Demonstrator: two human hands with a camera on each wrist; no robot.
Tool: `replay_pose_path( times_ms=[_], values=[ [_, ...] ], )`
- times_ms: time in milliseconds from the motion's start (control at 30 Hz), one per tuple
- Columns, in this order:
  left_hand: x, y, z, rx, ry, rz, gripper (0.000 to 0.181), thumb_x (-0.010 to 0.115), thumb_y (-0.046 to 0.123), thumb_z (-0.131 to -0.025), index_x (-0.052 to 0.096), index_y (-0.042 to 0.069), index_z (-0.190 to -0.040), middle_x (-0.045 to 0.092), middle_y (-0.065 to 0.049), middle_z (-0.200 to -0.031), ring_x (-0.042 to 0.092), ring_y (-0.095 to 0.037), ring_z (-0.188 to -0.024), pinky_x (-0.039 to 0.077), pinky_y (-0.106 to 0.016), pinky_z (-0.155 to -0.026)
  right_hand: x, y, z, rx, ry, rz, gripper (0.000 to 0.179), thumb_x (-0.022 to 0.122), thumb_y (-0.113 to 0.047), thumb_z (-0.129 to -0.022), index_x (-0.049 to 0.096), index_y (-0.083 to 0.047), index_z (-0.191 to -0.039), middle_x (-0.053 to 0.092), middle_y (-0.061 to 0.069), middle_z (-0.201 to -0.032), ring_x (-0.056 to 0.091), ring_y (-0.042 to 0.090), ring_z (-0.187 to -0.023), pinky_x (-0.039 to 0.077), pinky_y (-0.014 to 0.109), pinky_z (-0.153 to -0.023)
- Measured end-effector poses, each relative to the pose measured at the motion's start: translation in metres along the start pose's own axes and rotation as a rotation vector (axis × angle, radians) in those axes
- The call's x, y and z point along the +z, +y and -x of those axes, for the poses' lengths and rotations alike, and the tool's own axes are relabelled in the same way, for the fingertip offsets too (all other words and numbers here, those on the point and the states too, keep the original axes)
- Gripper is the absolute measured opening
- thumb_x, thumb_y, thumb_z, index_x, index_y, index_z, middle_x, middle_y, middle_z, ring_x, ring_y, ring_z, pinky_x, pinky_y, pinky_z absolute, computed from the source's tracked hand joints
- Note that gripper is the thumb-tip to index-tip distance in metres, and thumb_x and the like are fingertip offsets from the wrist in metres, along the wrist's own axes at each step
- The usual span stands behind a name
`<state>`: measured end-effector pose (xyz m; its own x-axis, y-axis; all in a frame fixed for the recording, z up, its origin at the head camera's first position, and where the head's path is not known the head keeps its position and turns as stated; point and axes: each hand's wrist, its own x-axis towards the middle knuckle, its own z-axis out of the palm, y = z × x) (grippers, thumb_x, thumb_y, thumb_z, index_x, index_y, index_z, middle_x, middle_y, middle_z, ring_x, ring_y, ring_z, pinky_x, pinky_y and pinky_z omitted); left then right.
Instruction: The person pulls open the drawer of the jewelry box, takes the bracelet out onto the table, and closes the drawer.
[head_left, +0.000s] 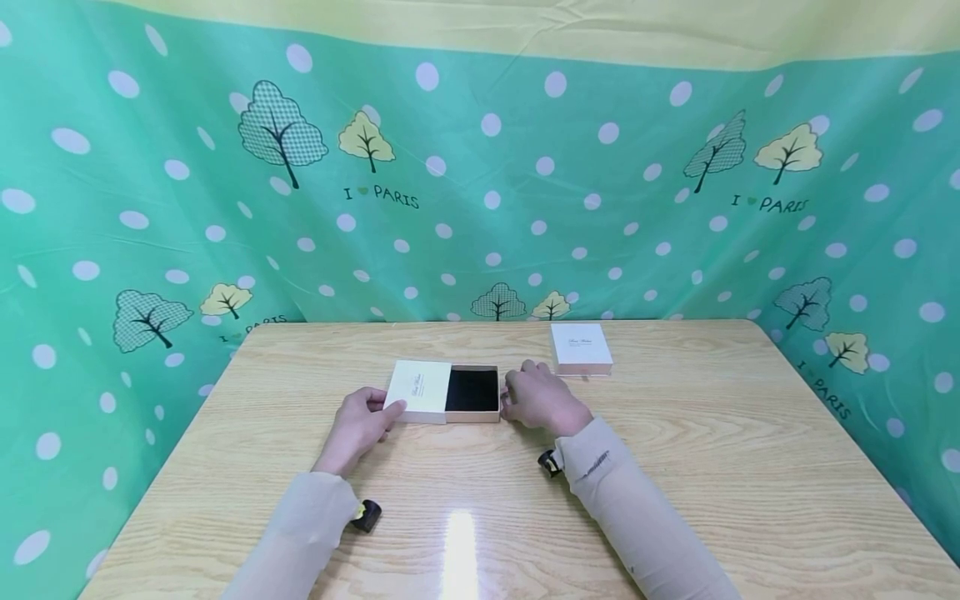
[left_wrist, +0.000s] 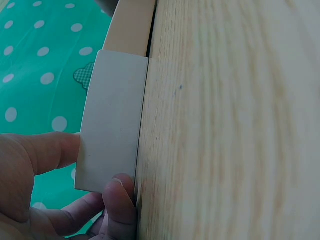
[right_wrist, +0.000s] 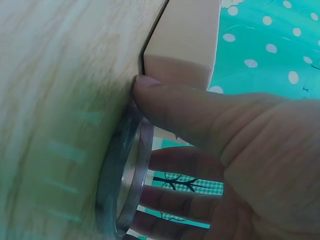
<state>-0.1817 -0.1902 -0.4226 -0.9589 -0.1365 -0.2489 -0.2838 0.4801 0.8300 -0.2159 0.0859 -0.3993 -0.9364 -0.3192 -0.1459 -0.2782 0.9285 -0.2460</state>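
Note:
In the head view, a white box sleeve (head_left: 420, 387) with small print on its lid lies at mid-table. Its light brown drawer (head_left: 472, 417) is pulled out to the right, showing a black lining. My left hand (head_left: 358, 425) grips the left end of the sleeve; the left wrist view has fingers around that end of the sleeve (left_wrist: 115, 120). Just beyond the drawer's right end is my right hand (head_left: 543, 398). It holds a dark grey, glossy bangle (right_wrist: 125, 170) between thumb and fingers, thumb tip beside the drawer corner (right_wrist: 175, 70). From the head, the hand mostly hides the bangle.
A second white box (head_left: 581, 346), closed, sits behind and to the right of my right hand. The wood-grain table (head_left: 675, 467) ends at a green dotted curtain (head_left: 525, 225). A light reflection (head_left: 460, 554) shows near the front.

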Motion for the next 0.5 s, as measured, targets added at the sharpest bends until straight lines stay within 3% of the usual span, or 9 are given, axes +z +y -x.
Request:
replay_pose_path(
  times_ms=[233, 500],
  values=[
    [0.0000, 0.0008, 0.0008, 0.004, 0.004, -0.011, 0.043, 0.062, 0.026, -0.093, 0.051, -0.004, -0.121, 0.055, -0.016, -0.104, 0.057, -0.019, -0.074, 0.053, -0.030, -0.062, -0.0029, -0.0001, 0.0005, 0.001, 0.006, 0.000, 0.021, 0.073, -0.031, -0.082, 0.062, -0.017, -0.092, 0.052, 0.002, -0.097, 0.047, 0.022, -0.091, 0.045, 0.036, -0.075],
    [-0.0004, 0.0009, 0.0016, 0.006, 0.003, -0.016, 0.043, 0.062, 0.026, -0.093, 0.051, -0.004, -0.121, 0.055, -0.017, -0.104, 0.057, -0.019, -0.073, 0.053, -0.030, -0.062, -0.0042, -0.0013, -0.0010, -0.057, 0.062, 0.040, 0.009, 0.062, -0.023, -0.089, 0.061, -0.015, -0.086, 0.052, 0.002, -0.087, 0.048, 0.021, -0.081, 0.044, 0.034, -0.067]
  ],
)
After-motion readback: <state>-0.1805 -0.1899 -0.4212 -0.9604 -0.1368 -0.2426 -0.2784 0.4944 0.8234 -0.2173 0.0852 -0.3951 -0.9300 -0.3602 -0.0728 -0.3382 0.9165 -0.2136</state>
